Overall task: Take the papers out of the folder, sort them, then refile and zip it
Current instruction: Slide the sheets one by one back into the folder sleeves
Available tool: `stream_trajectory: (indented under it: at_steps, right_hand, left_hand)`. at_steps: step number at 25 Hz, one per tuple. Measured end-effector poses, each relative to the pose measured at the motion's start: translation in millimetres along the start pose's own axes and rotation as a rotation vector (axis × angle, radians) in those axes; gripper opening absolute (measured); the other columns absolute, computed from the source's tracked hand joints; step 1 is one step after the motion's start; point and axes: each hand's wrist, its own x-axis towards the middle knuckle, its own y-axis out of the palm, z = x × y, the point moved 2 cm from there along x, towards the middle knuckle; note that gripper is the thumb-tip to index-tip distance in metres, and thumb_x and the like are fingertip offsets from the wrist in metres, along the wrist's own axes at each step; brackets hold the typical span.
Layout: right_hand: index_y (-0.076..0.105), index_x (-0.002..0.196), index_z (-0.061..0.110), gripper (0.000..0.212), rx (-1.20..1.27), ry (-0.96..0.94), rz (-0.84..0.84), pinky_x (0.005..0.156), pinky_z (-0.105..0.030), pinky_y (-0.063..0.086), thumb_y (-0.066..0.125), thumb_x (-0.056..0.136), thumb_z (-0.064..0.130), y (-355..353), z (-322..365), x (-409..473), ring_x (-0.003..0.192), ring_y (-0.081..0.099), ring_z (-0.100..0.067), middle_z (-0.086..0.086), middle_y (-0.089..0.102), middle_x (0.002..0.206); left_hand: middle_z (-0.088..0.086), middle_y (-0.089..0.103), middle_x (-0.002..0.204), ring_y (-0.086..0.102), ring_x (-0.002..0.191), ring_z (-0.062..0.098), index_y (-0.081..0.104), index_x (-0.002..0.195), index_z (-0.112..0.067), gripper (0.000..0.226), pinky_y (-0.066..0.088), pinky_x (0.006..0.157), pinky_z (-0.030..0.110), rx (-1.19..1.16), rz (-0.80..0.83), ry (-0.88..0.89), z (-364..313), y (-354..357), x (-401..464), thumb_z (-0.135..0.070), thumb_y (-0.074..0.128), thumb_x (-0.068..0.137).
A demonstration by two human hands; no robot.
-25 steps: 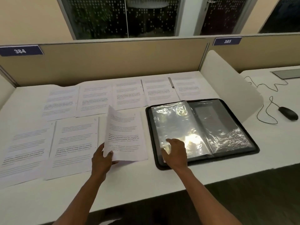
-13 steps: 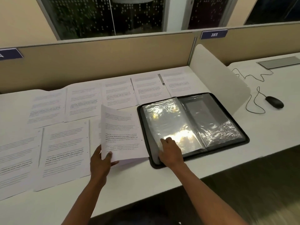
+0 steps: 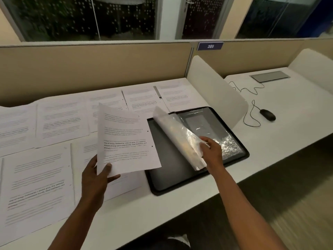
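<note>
Your left hand [image 3: 98,175] pinches one printed sheet [image 3: 124,139] by its lower corner, raised and angled toward the folder [image 3: 180,183], likely ready to slide in. Your right hand [image 3: 211,150] grips the clear sleeve [image 3: 177,136], lifting it off the open folder on the desk [image 3: 279,127]. Other papers [image 3: 39,179] lie spread flat beside it, still unfiled.

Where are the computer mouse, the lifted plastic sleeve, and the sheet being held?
computer mouse [image 3: 268,114], head view, its top.
plastic sleeve [image 3: 177,136], head view, its raised middle.
held sheet [image 3: 124,141], head view, its printed middle.

Glossy plastic sleeve [image 3: 180,139] (crinkled); matt paper sheet [image 3: 124,139].
</note>
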Motion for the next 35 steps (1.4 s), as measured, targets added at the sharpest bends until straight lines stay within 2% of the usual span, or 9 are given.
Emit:
stream_trajectory:
  at_steps: [4, 10, 14, 17, 19, 24, 27, 32, 35]
  right_hand:
    - [0.073, 0.102, 0.022, 0.027, 0.143, 0.194, -0.174, 0.060, -0.028, 0.047, 0.053, 0.095, 0.005, -48, -7, 28, 0.080, 0.057, -0.015, -0.003, 0.066, 0.101]
    - [0.063, 0.127, 0.006, 0.038, 0.213, 0.387, -0.221, 0.057, -0.017, 0.045, 0.040, 0.098, -0.004, -108, -41, 86, 0.105, 0.061, -0.022, -0.010, 0.063, 0.122]
    - [0.070, 0.120, 0.006, 0.031, 0.217, 0.484, -0.305, 0.078, -0.030, 0.049, 0.063, 0.091, 0.000, -138, -54, 107, 0.078, 0.061, -0.014, -0.008, 0.067, 0.108]
    - [0.070, 0.117, 0.010, 0.035, 0.011, 0.377, -0.308, 0.093, -0.033, 0.052, 0.068, 0.085, -0.004, -151, -65, 116, 0.094, 0.065, -0.022, -0.008, 0.069, 0.115]
    - [0.070, 0.113, 0.010, 0.031, -0.184, 0.254, -0.286, 0.093, -0.033, 0.053, 0.071, 0.084, -0.001, -158, -71, 121, 0.103, 0.065, -0.026, -0.007, 0.069, 0.113]
    - [0.072, 0.114, 0.005, 0.026, -0.743, -0.284, -0.217, 0.098, -0.033, 0.047, 0.070, 0.087, 0.002, -170, -86, 134, 0.117, 0.057, -0.028, -0.013, 0.060, 0.126]
    - [0.074, 0.101, 0.013, 0.014, -1.050, -0.627, -0.074, 0.094, -0.043, 0.049, 0.064, 0.093, 0.017, -163, -100, 132, 0.118, 0.058, -0.028, -0.006, 0.068, 0.118]
    - [0.072, 0.109, 0.013, 0.026, -1.037, -0.596, -0.055, 0.094, -0.045, 0.051, 0.054, 0.096, 0.027, -163, -106, 131, 0.118, 0.058, -0.026, -0.005, 0.070, 0.119]
    - [0.073, 0.113, 0.010, 0.023, -0.782, -0.534, -0.105, 0.097, -0.038, 0.050, 0.062, 0.098, 0.025, -155, -88, 116, 0.113, 0.061, -0.024, -0.006, 0.070, 0.116]
  left_hand:
    - [0.002, 0.066, 0.126, 0.067, 0.109, 0.024, 0.052, 0.139, -0.020, 0.047, 0.063, 0.070, 0.041, 0.036, 0.135, -0.057, 18, 42, -4, -0.001, 0.059, 0.096]
    - [0.006, 0.064, 0.129, 0.065, 0.110, 0.026, 0.048, 0.142, -0.018, 0.050, 0.063, 0.070, 0.041, 0.050, 0.194, -0.171, 47, 108, -16, -0.003, 0.061, 0.096]
    - [0.008, 0.063, 0.129, 0.065, 0.107, 0.024, 0.048, 0.141, -0.015, 0.049, 0.063, 0.065, 0.033, 0.010, 0.168, -0.254, 59, 147, -19, -0.002, 0.060, 0.095]
    - [0.006, 0.064, 0.127, 0.065, 0.107, 0.024, 0.049, 0.140, -0.015, 0.047, 0.062, 0.064, 0.031, -0.004, 0.159, -0.288, 66, 171, -19, -0.001, 0.059, 0.096]
    - [0.006, 0.064, 0.125, 0.066, 0.107, 0.025, 0.052, 0.136, -0.016, 0.043, 0.062, 0.064, 0.031, -0.001, 0.146, -0.291, 70, 186, -21, -0.001, 0.059, 0.096]
    - [0.004, 0.065, 0.124, 0.065, 0.108, 0.025, 0.053, 0.132, -0.019, 0.040, 0.062, 0.064, 0.031, 0.038, 0.130, -0.280, 84, 213, -26, -0.002, 0.058, 0.096]
    - [0.003, 0.064, 0.126, 0.064, 0.110, 0.023, 0.052, 0.135, -0.018, 0.041, 0.062, 0.065, 0.030, 0.052, 0.118, -0.266, 90, 223, -27, -0.004, 0.058, 0.097]
    - [0.004, 0.063, 0.128, 0.064, 0.111, 0.023, 0.052, 0.136, -0.016, 0.041, 0.062, 0.066, 0.031, 0.014, 0.084, -0.286, 92, 233, -28, -0.004, 0.058, 0.097]
    - [0.003, 0.065, 0.126, 0.065, 0.110, 0.024, 0.052, 0.138, -0.016, 0.043, 0.062, 0.066, 0.030, -0.053, 0.091, -0.317, 91, 237, -29, -0.003, 0.057, 0.097]
